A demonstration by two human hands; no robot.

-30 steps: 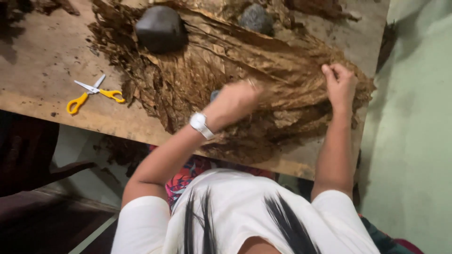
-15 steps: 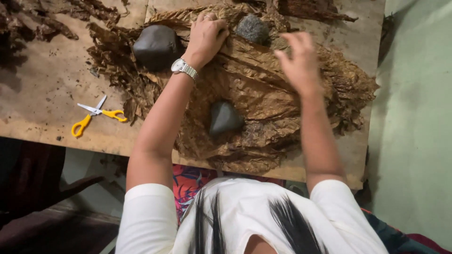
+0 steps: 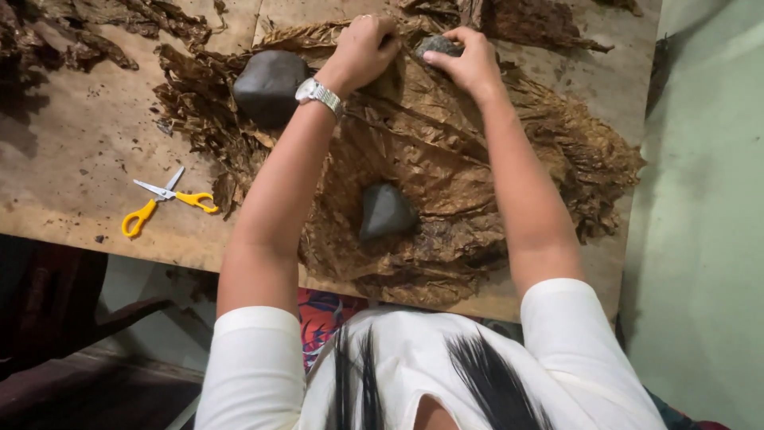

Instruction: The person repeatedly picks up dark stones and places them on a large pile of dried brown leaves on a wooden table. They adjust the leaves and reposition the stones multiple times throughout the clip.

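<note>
A worn wooden tabletop (image 3: pixel 72 199) is filling most of the view, with a pale green wall running down the right side and dark floor showing below the near edge.

Biggest thing on it is the spread of dried brown leaves (image 3: pixel 446 183), lying in overlapping layers across the middle. They're looking papery, light and brittle, so I'm guessing they tear if you tug them. Flattening with the palms near the edges seems safer than pinching.

A large dark stone (image 3: pixel 269 84) is sitting on the left part of the pile, and a mid-sized one (image 3: pixel 384 211) is resting near the front. They look heavy and hard, easy to grip around the sides.

At the far edge the right hand (image 3: pixel 469 64) is curling its fingers over a smaller grey stone (image 3: pixel 436 44), while the left hand (image 3: pixel 362 52), watch on the wrist, is bunched into a loose fist just beside it, pressing on the leaves; I can't tell if it's gripping anything.

Yellow-handled scissors (image 3: pixel 163 203) are lying well apart to the left, with loose leaf scraps (image 3: pixel 87 36) piled in the far left corner.
</note>
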